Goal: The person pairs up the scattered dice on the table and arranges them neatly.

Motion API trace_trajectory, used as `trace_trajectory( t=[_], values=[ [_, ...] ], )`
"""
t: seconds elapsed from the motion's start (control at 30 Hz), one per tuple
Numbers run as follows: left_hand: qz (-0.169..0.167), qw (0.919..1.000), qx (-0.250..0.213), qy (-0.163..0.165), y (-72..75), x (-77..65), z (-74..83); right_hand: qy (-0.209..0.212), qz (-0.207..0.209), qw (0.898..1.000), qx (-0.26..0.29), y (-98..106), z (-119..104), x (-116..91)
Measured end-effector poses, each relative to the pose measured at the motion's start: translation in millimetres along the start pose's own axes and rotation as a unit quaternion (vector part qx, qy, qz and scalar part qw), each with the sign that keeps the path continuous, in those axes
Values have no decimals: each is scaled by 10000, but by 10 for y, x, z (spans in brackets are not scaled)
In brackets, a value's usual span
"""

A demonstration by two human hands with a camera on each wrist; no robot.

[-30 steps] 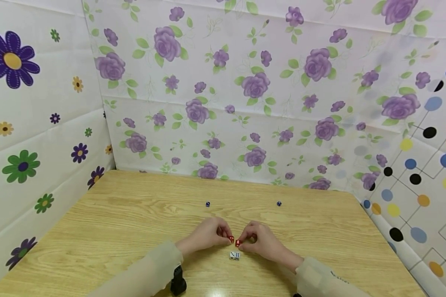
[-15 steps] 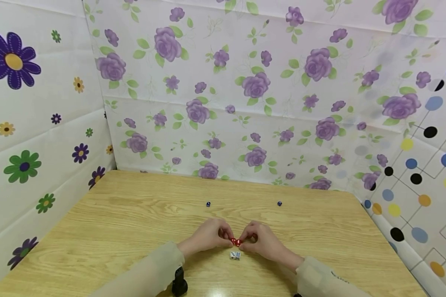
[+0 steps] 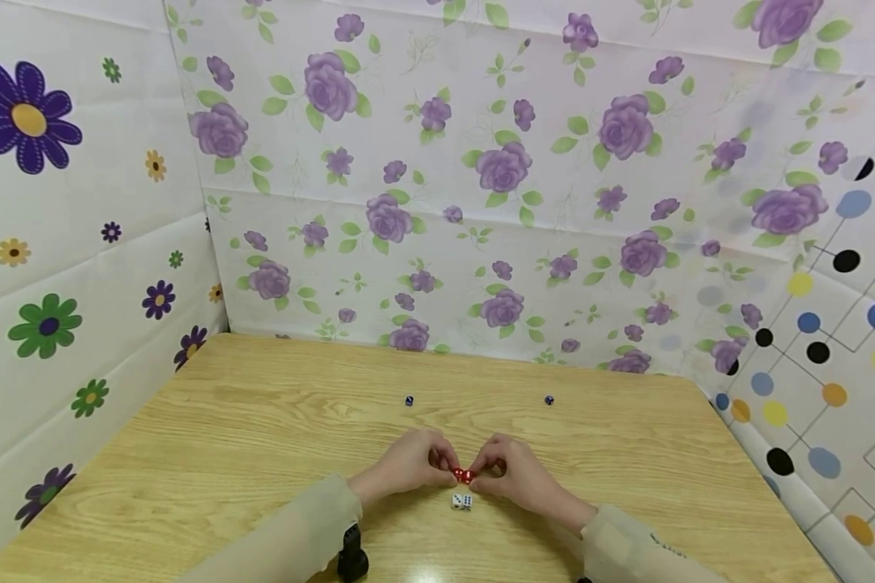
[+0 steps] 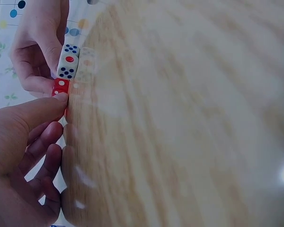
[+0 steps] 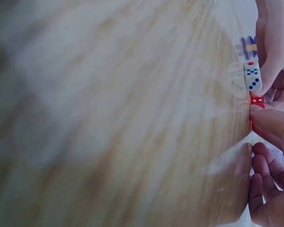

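Near the front middle of the table, my left hand (image 3: 414, 460) pinches a red die (image 3: 458, 474) between thumb and fingertips. My right hand (image 3: 519, 474) pinches a second red die (image 3: 468, 477) from the other side. In the head view the two red dice stand side by side, face to face. Just nearer to me sits a pair of white dice, a left one (image 3: 457, 501) and a right one (image 3: 467, 502), side by side. The left wrist view shows a red die (image 4: 61, 85) under my left thumb tip; the right wrist view shows one (image 5: 257, 100) at my right thumb.
Farther back on the wooden table (image 3: 299, 421) lie two dark blue dice, one on the left (image 3: 409, 401) and one on the right (image 3: 549, 400). A flower-print cloth (image 3: 452, 243) hangs behind the table, with more patterned cloth along both sides.
My left hand has moved slightly right with its red die, closing the gap to the other red die. My right hand has hardly moved; the white and blue dice stay put.
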State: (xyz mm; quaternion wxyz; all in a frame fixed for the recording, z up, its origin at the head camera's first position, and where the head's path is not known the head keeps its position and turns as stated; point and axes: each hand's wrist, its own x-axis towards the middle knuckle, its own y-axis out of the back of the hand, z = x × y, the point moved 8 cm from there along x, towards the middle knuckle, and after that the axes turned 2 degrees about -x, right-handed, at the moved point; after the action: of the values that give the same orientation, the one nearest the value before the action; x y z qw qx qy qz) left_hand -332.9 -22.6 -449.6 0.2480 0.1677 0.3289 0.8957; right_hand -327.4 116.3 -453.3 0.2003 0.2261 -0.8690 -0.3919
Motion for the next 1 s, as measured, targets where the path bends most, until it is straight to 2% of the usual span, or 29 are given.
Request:
trace_trajectory(
  t=[0.87,1.0],
  values=[
    [101,9999,88,60,-4,4,-38,31,-2,10000,13,-1,-5,8],
    [34,10000,33,62,-3,2,-43,24,-15,10000,20,-1,-7,7]
  ],
)
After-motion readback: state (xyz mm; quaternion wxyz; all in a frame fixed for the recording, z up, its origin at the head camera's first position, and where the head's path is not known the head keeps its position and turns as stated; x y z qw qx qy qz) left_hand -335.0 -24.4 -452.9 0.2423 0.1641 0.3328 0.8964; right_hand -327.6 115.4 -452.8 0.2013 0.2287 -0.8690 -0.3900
